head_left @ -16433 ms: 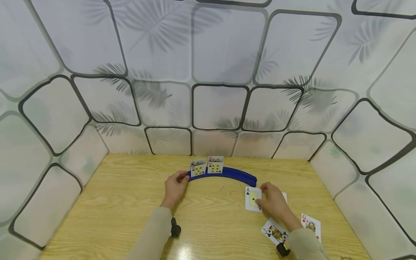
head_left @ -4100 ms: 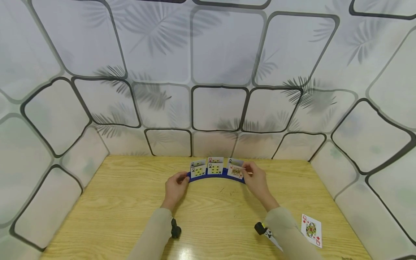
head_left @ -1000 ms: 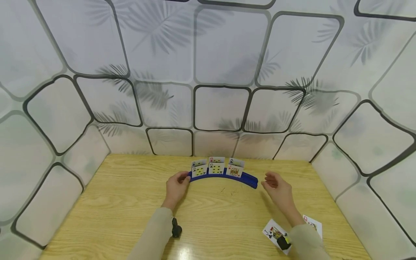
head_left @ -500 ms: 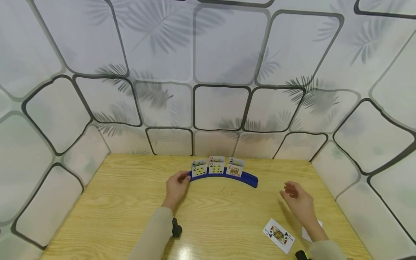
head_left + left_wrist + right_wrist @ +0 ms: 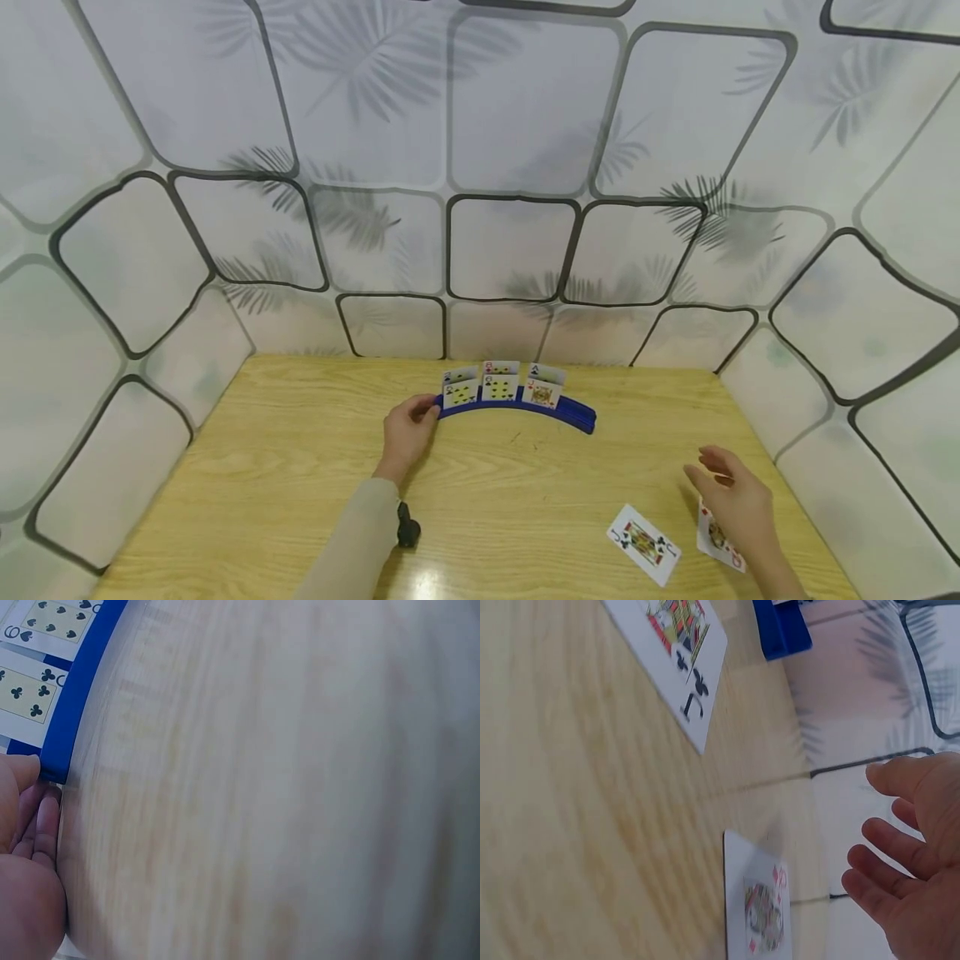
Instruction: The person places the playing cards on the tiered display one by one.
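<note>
A curved blue card holder (image 5: 577, 414) stands towards the back of the table, bearing three pairs of playing cards. Its left end is pinched between the thumb and fingers of my left hand (image 5: 407, 435), as the left wrist view also shows. In the front row are a club card (image 5: 460, 395), the six of spades (image 5: 499, 387) and a red jack (image 5: 542, 394). My right hand (image 5: 738, 500), fingers loosely bent and holding nothing, hovers over the queen of diamonds (image 5: 761, 907), covering part of it in the head view. The jack of clubs (image 5: 643, 543) lies face up to its left.
Behind the front row stand an ace of clubs (image 5: 546, 373), a red eight (image 5: 500, 367) and another card partly hidden. The right end of the holder bears no cards. A patterned wall (image 5: 510, 329) encloses the wooden table (image 5: 300, 467) at the back and sides.
The ace of clubs and then the red jack went from my right hand into the holder. Since then that hand has moved right and nearer, over the queen. My left hand kept its place.
</note>
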`<state>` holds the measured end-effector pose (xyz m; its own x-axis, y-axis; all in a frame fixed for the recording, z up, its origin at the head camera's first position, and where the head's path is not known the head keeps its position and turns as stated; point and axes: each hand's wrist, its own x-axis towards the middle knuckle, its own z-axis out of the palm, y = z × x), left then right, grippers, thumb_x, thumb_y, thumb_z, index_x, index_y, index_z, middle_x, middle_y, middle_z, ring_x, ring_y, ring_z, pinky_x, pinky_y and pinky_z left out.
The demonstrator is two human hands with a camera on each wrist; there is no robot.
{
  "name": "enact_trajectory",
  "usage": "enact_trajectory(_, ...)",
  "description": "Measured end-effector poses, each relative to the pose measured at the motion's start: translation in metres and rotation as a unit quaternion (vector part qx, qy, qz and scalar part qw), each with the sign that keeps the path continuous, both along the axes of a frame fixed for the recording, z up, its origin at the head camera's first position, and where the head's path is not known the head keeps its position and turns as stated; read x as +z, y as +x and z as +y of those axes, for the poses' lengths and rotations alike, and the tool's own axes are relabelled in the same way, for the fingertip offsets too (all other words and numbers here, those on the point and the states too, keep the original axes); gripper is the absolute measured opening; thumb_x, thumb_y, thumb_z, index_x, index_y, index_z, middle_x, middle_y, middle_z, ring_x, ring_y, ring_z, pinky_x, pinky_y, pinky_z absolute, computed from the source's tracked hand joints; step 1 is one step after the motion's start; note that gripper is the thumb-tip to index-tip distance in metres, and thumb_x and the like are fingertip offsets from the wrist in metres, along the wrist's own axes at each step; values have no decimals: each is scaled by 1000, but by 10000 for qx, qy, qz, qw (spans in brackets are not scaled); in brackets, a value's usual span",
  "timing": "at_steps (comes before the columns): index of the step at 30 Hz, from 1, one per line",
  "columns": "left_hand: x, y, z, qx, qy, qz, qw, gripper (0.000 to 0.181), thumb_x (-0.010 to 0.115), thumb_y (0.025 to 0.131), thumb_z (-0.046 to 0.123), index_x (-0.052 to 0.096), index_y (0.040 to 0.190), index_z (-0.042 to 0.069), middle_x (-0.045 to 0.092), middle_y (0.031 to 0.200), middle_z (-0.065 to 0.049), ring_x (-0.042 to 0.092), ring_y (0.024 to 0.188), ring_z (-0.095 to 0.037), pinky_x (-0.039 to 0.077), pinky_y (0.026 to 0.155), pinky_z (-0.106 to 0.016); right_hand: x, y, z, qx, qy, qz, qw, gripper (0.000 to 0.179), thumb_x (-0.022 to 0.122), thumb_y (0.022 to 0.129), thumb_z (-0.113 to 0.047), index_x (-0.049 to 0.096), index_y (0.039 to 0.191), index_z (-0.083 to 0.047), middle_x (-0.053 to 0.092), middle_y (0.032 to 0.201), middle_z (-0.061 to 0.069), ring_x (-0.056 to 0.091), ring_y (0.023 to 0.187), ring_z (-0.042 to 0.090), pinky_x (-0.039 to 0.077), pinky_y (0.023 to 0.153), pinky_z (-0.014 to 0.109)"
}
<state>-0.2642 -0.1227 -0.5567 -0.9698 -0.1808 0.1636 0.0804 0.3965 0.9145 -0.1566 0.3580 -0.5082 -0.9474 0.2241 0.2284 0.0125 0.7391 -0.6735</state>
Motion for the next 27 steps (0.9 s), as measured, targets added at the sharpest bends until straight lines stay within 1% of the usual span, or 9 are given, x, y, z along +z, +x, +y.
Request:
enact_trajectory(4,0,0,-1,8,-16,8,10000,24,70,101,10,75,123,3,77,121,-16,72,111,-32,59,98,-48,-3,6,12,-258,159,-303,9991,52,75,99,-36,64,136,0,71,130,26,41,91,-25,39,73,-1)
enact_trajectory(6,0,0,-1,4,-33,36,10000,23,70,101,9,75,123,3,77,120,-16,72,111,-31,59,98,-48,-6,10,18,-393,214,-418,9981,53,73,100,-38,64,136,0,70,132,27,50,94,-18,39,73,0)
enact_trajectory(9,0,0,-1,9,-5,50,10000,23,70,101,9,75,123,3,77,120,-16,72,110,-32,59,97,-48,-10,15,25,-600,172,-661,9959,57,72,100,-41,63,138,1,67,137,28,66,108,13,39,73,2)
enact_trajectory(12,-1,1,-1,18,-8,41,10000,23,70,101,9,75,122,3,77,120,-16,72,110,-32,59,97,-48,-13,22,31,-696,114,-982,9927,64,69,101,-44,58,143,4,59,143,33,59,127,48,52,83,15)
enact_trajectory(13,-1,2,0,24,0,29,10000,23,71,100,9,75,122,3,77,120,-16,72,110,-32,59,97,-48,-14,24,34,-717,69,-1094,9914,68,69,101,-46,55,145,4,56,146,35,56,130,51,56,90,24)
enact_trajectory(15,-1,2,0,32,0,12,10000,23,71,100,9,75,122,3,77,120,-16,72,110,-33,59,97,-48,-16,27,39,-722,122,-1268,9892,73,67,102,-48,51,148,6,51,148,39,51,133,57,54,101,48)
enact_trajectory(17,-1,2,0,41,20,17,10000,23,70,101,9,75,122,3,77,120,-17,72,111,-33,58,98,-48,-19,30,44,-691,296,-1325,9883,76,66,102,-49,49,148,8,47,148,43,47,134,61,43,107,68)
enact_trajectory(20,-1,2,0,32,6,47,10000,23,70,101,9,75,123,3,77,121,-16,72,112,-32,58,98,-48,-24,35,52,-646,658,-1219,9883,75,68,100,-48,51,144,11,48,145,44,46,131,62,38,107,72)
enact_trajectory(27,-1,1,0,7,-27,86,10000,23,70,101,8,75,123,3,77,120,-16,72,111,-32,59,97,-47,-39,42,64,-393,1440,-791,9856,71,76,95,-42,59,132,17,54,133,48,52,118,64,43,98,71)
